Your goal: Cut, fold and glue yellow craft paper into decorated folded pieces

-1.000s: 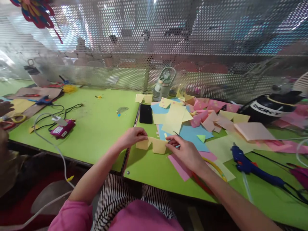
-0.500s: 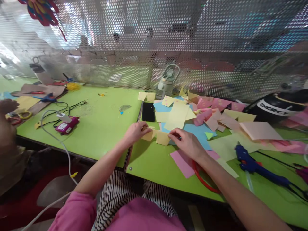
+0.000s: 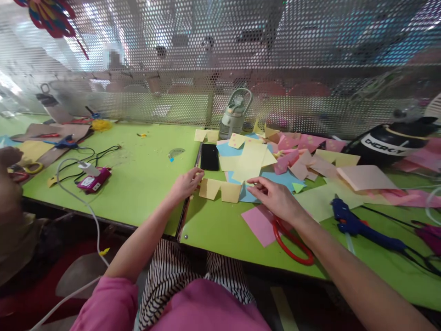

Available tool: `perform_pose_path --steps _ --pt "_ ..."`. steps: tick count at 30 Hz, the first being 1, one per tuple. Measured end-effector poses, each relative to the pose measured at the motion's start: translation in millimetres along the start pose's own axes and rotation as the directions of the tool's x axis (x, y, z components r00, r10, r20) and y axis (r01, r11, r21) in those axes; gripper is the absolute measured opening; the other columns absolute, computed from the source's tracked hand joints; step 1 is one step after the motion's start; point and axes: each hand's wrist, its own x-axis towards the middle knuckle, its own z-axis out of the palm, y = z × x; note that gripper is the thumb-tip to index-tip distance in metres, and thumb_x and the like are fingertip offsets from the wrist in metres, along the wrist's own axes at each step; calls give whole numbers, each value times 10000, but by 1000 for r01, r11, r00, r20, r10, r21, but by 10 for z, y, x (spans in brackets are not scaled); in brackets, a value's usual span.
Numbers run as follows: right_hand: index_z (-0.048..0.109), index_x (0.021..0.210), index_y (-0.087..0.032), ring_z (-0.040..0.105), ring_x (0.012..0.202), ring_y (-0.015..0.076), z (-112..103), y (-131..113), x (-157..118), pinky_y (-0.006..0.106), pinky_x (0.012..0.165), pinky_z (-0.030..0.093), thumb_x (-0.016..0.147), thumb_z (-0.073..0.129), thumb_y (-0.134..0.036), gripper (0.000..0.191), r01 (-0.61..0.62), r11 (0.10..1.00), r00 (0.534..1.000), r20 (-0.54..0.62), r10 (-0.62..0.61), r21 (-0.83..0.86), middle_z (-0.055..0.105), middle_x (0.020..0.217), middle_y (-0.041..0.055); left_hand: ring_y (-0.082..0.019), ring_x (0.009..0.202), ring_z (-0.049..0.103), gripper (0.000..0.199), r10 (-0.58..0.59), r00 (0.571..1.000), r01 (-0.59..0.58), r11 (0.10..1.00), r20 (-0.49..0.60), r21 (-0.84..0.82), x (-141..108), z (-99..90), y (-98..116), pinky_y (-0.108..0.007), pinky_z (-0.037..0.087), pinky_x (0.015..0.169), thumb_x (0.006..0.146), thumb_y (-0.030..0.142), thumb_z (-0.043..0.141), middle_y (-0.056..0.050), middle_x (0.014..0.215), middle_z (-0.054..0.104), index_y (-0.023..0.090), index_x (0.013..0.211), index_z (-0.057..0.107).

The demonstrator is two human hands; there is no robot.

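A folded pale yellow paper piece [image 3: 220, 190] stands on the green tabletop, its two panels joined by a narrow top strip. My left hand [image 3: 186, 185] is beside its left edge, fingers curled but loosened, fingertips very near or touching the paper. To the right of the piece, my right hand [image 3: 275, 195] hovers with thumb and fingers apart, holding nothing. Beneath the right wrist lie red-handled scissors [image 3: 292, 250], their blades hidden. A pink paper sheet [image 3: 260, 225] lies just in front. Behind the folded piece are blue paper [image 3: 250, 195] and a yellow sheet [image 3: 251, 161].
A black phone [image 3: 209, 157] and a bottle [image 3: 234, 117] stand behind. At right are a blue glue gun [image 3: 365, 227], paper scraps and a black ENERGY-labelled bag [image 3: 391, 142]. A magenta power block [image 3: 93, 180] with cables sits left, near another person's hand [image 3: 8, 158].
My hands have drawn apart from the folded yellow paper, the left one leftward and the right one rightward. The paper stays standing, now showing both panels fully. The view has shifted slightly.
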Motion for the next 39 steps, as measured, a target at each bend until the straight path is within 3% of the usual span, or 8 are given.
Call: perform_pose_path --steps 6,12,17,21,26,32,36,39 --pt "643 1168 -260 647 649 210 151 -19 35 323 585 456 873 531 -487 388 29 999 995 97 -33 37 720 779 24 -176 794 678 290 43 998 -43 999 47 -1 -14 22 8 -270 523 689 905 345 571 -48 998 726 237 1164 641" --pt "665 896 -248 653 831 241 241 -87 89 367 705 497 884 517 -493 286 78 991 994 65 -85 106 725 966 77 -146 779 671 213 84 996 -83 995 40 -47 -51 -13 49 -235 498 661 891 292 578 -30 917 705 196 1062 659" --pt "637 984 -236 652 767 197 177 -34 150 326 681 519 886 505 -550 355 91 970 992 70 -109 224 713 881 40 -132 757 659 256 147 988 -143 985 43 -92 -157 -90 190 -224 503 635 932 370 538 -32 902 703 182 1064 651" --pt "613 1077 -227 629 743 183 109 4 157 303 644 501 889 505 -519 364 93 967 995 9 -98 236 668 823 22 -121 756 672 235 164 984 -158 984 66 -86 -177 -77 245 -222 529 657 951 332 514 -35 921 719 179 1079 639" --pt "634 960 -237 621 718 184 113 -26 137 305 644 468 873 552 -457 250 99 982 994 -51 -92 163 673 809 22 -155 789 685 86 110 994 -110 992 7 68 -82 9 219 -265 525 729 884 201 602 -33 883 741 183 926 675" --pt "634 899 -238 659 741 206 204 54 315 343 689 495 861 546 -390 180 101 990 989 -114 -90 97 721 874 42 -179 833 701 79 73 996 -61 975 -48 213 146 63 272 -274 521 756 881 178 617 -40 931 753 198 901 691" --pt "639 1061 -236 683 798 216 138 131 387 354 690 528 841 558 -354 262 101 992 979 -184 -86 70 729 1007 71 -165 839 710 78 70 996 -54 962 -51 269 267 82 326 -248 526 747 894 182 611 -24 954 758 209 915 681" --pt "603 1198 -222 684 874 229 -59 164 227 362 706 542 849 560 -377 384 76 996 964 -259 -63 41 703 1126 103 -175 847 714 122 76 995 -51 950 -69 308 247 86 364 -269 533 767 909 201 603 -49 1014 750 195 1016 661"
